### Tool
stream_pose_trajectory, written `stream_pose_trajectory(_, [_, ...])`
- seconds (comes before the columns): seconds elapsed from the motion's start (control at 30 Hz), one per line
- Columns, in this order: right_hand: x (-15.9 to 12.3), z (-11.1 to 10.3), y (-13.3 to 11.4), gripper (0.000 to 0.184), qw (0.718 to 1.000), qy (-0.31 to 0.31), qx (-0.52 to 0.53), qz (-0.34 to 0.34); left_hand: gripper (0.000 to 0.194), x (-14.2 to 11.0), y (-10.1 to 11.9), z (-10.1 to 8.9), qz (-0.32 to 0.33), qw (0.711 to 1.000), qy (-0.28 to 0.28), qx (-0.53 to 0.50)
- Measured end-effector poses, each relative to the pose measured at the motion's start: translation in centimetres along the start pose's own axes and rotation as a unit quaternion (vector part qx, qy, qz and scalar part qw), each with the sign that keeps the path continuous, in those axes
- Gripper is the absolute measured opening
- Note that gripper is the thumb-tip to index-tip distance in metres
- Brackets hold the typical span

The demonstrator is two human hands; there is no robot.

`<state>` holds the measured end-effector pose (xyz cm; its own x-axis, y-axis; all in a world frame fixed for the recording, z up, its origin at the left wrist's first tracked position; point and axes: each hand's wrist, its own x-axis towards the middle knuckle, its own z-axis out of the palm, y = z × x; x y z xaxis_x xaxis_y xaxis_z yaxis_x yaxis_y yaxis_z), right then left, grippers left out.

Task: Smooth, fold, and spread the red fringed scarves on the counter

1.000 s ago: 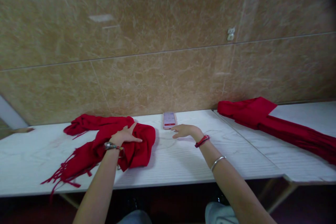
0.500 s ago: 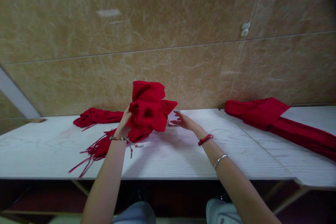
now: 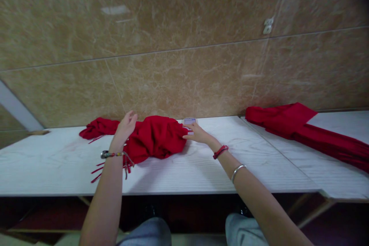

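Note:
A bunched red scarf (image 3: 155, 136) with fringe lies on the white table (image 3: 187, 169), near the wall. My left hand (image 3: 124, 128) is at its left end, fingers curled against the cloth. My right hand (image 3: 198, 134) is at its right end, fingertips pinched on the edge of the fabric. A phone (image 3: 189, 121) lies just behind my right hand, partly hidden by the scarf. Both wrists wear bracelets.
A second red scarf (image 3: 302, 130) lies stretched across the adjoining table on the right. A marble-look wall (image 3: 184, 46) rises directly behind the tables. A seam (image 3: 268, 142) separates the two tabletops. My knees show below the table's front edge.
The scarf was lifted off the table by my left hand half a second ago; it now lies in a heap further back. My right hand has moved onto its right end.

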<state>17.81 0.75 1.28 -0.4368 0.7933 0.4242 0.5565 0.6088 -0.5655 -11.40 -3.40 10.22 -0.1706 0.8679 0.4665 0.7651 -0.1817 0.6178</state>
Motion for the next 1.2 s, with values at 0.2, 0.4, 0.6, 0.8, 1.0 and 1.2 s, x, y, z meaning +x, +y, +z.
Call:
stream_pose_trajectory(0.2, [-0.7,2.7,-2.8,0.038,0.991,-0.003,-0.134,-0.025,0.069,-2.2,2.0,2.6,0.064,0.973,-0.203,0.086])
stream_pose_trajectory(0.4, [0.0,1.8,-4.2,0.054,0.994,0.02,-0.109,-0.015,0.047,-1.5,3.1,1.7,0.08,0.987,-0.14,-0.003])
stream_pose_trajectory(0.6, [1.3,1.3,-5.3,0.02,0.996,-0.003,-0.08,0.044,0.049,-1.2,1.3,-1.9,0.022,0.991,-0.035,0.128])
stream_pose_trajectory(0.8, [0.9,-5.0,-2.5,0.02,0.97,0.209,0.065,0.109,0.047,-1.4,-2.8,-2.6,-0.114,0.948,-0.031,0.296])
stream_pose_trajectory(1.0, [-5.5,-16.4,4.1,0.021,0.71,0.633,0.274,0.145,0.053,-1.7,-1.6,-2.4,-0.137,0.942,0.003,0.306])
stream_pose_trajectory(1.2, [-9.4,-18.9,8.5,0.027,0.85,0.468,-0.057,0.235,0.053,-2.2,4.5,1.7,0.098,0.962,0.029,0.255])
